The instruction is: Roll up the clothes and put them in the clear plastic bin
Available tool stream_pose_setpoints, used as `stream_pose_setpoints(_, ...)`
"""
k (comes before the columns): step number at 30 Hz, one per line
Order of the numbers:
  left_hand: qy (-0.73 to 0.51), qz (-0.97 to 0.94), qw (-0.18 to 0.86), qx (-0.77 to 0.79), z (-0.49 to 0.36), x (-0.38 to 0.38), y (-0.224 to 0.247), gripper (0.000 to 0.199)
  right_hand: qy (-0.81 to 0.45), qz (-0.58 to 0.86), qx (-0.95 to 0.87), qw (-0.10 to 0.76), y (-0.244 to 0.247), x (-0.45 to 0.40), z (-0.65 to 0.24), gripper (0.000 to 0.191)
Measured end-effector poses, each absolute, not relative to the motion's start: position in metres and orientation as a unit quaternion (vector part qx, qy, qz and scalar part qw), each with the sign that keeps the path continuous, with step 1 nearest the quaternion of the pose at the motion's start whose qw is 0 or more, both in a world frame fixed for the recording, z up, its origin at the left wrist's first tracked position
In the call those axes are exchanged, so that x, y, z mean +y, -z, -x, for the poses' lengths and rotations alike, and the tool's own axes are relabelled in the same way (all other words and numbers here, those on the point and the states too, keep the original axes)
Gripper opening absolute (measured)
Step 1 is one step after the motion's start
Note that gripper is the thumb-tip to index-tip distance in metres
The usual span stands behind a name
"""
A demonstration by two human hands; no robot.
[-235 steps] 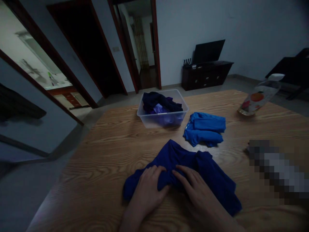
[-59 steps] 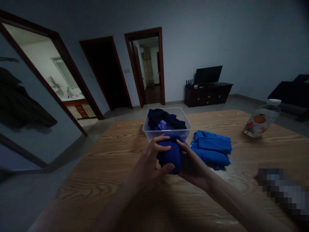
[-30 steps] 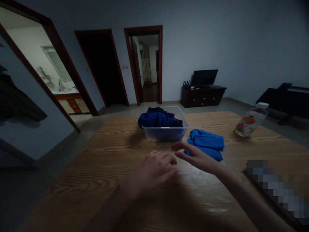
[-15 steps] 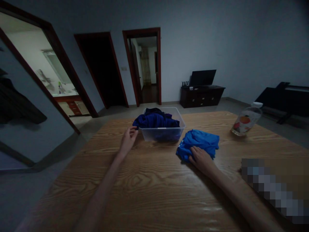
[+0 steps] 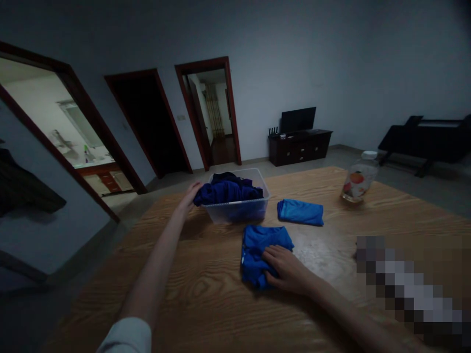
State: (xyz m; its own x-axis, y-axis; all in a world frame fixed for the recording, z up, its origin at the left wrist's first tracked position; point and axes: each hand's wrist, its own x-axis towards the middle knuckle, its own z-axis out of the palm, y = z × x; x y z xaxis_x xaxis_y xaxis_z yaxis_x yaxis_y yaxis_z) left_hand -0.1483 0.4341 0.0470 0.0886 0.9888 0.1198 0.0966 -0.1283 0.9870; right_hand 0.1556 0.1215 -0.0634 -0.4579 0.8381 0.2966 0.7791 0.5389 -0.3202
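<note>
A translucent plastic bin stands on the wooden table, heaped with dark blue cloth that hangs over its left edge. My left hand is at that left edge, its fingers on the overhanging cloth; how they close is hard to see. In front of the bin lies a folded bright blue garment with white marks on its left side. My right hand rests on its right part, fingers partly curled over the fabric. Behind it, to the right, is a flat folded blue cloth.
A clear bottle with a white cap stands on the right of the wooden table. A pixelated patch covers something at the right edge. Beyond the table are a low dark cabinet with a screen, and doorways.
My right hand and the blue garment have moved left and nearer, uncovering the flat folded cloth. My left hand has reached the cloth at the bin's edge. The view has shifted slightly.
</note>
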Motion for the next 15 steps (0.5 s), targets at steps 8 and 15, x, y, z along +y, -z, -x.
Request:
stream_pose_setpoints(8,-0.294,-0.810,0.266,0.431,0.071,0.402,-0.057,0.041,-0.065,0.457,-0.862,0.211,0.066,0.118,-0.156,0.031)
stream_pose_setpoints(15,-0.301,-0.856,0.220,0.357,0.064,0.322,-0.075,0.038,-0.262,0.526,-0.712,0.384,0.068,0.124,-0.160,0.042)
